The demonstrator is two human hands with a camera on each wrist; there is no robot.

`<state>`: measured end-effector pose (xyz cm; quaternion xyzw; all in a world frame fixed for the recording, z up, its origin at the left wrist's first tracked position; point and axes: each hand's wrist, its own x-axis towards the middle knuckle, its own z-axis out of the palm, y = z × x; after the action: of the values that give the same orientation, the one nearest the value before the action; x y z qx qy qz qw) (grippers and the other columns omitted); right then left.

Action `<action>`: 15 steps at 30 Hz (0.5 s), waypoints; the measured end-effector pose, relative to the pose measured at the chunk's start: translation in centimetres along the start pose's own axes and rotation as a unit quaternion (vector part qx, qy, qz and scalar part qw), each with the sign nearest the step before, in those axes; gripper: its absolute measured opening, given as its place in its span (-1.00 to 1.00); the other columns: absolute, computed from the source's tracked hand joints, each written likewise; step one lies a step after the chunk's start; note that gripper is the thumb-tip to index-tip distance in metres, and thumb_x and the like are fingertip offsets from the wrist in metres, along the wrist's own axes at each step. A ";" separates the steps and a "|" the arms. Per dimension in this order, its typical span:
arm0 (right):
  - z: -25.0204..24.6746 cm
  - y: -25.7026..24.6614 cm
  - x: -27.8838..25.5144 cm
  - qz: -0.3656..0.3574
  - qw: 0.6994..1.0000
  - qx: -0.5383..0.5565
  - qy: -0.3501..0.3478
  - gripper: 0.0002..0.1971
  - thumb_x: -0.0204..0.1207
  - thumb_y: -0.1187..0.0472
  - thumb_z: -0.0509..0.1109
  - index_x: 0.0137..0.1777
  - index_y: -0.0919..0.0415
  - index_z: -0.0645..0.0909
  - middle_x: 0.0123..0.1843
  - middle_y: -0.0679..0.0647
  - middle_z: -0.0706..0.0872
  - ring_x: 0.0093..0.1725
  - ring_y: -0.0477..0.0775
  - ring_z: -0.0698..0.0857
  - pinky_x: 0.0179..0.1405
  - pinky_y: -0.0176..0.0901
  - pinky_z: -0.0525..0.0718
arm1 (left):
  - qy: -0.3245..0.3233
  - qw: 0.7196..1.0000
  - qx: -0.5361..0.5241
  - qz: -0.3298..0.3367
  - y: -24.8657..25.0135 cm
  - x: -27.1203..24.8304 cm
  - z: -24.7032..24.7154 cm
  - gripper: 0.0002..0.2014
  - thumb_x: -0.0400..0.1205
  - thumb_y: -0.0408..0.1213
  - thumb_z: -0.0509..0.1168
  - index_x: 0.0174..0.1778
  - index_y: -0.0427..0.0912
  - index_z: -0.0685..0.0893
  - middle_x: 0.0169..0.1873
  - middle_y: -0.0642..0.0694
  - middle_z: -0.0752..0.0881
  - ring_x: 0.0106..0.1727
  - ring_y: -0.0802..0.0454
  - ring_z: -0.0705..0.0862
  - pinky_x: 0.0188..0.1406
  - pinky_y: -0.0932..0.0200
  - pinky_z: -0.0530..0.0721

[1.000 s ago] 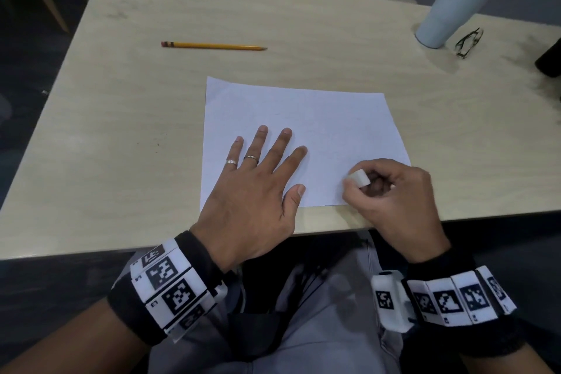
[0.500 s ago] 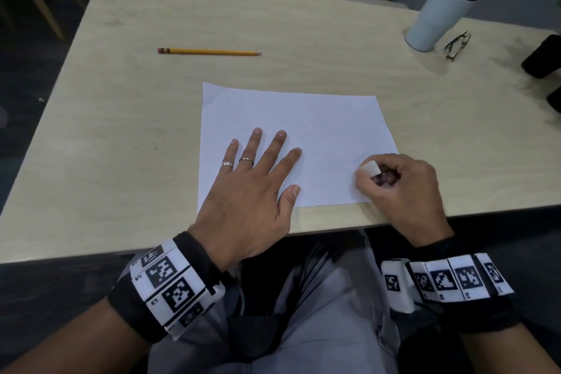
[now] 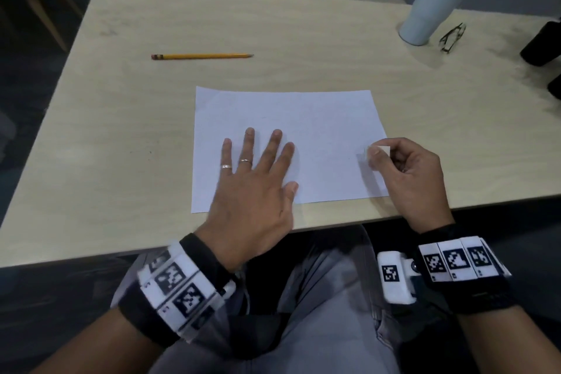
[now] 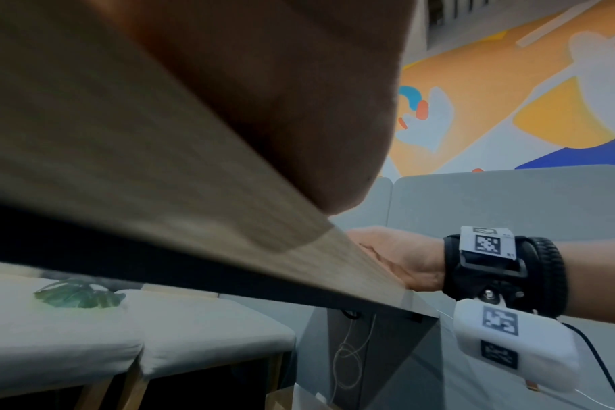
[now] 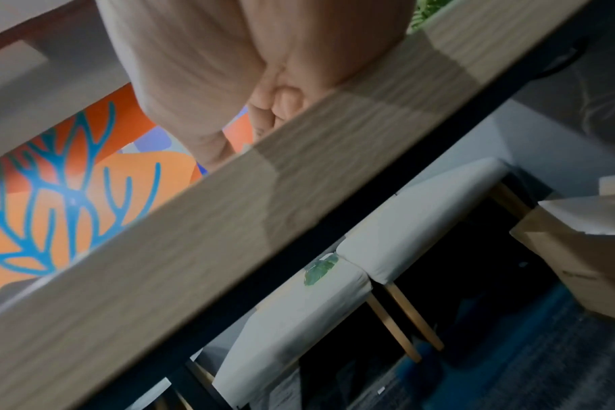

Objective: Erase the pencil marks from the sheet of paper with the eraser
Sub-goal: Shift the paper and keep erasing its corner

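Head view: left hand (image 3: pixel 255 191) flat on paper (image 3: pixel 318 130); right hand (image 3: pixel 406 173) pinches eraser (image 3: pixel 381 150)

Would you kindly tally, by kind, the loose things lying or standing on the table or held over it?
Sheet of paper: 1
Eraser, pinched in the right hand: 1
Pencil: 1
Tumbler: 1
Glasses: 1
Dark things at the right edge, cut off by the frame: at least 1
Total: at least 6
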<state>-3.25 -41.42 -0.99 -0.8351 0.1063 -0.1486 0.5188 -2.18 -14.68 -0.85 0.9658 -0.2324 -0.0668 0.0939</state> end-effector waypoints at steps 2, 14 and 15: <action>0.1 0.0 0.2 0.008 1.000 0.014 0.007 -0.96 0.73 0.13 0.54 0.04 0.05 0.81 -0.07 0.53 0.74 -0.19 0.38 0.74 -0.02 0.04 0.67 | 0.009 1.000 -0.007 0.024 3.1 0.3 0.0 -0.30 0.83 0.12 -0.31 0.89 -0.11 -0.17 0.86 -0.08 -0.25 0.84 -0.27 -0.35 0.78 -0.43 -0.29; 0.0 0.9 0.4 0.006 1.000 0.010 0.017 -0.92 0.70 0.12 0.56 -0.03 0.06 0.78 -0.17 0.28 0.82 -0.33 0.00 0.62 -0.33 -0.24 0.58 | -0.021 0.999 0.041 -0.026 4.7 0.3 1.1 -0.15 0.76 0.41 -0.40 0.88 -0.07 -0.26 0.85 -0.02 -0.32 0.84 -0.20 -0.39 0.79 -0.35 -0.34; 0.0 0.9 0.4 0.005 1.000 0.004 0.015 -0.92 0.70 0.11 0.56 -0.02 0.06 0.79 -0.18 0.29 0.81 -0.35 -0.01 0.57 -0.33 -0.20 0.55 | -0.024 0.997 0.043 -0.065 4.1 0.4 0.7 -0.11 0.74 0.42 -0.43 0.87 -0.12 -0.29 0.84 -0.06 -0.34 0.84 -0.23 -0.39 0.78 -0.36 -0.36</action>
<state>-2.85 -41.96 -1.75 -0.8301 0.1177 -0.1593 0.5213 -3.75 -18.55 -0.71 0.9801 -0.1742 -0.0859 0.0420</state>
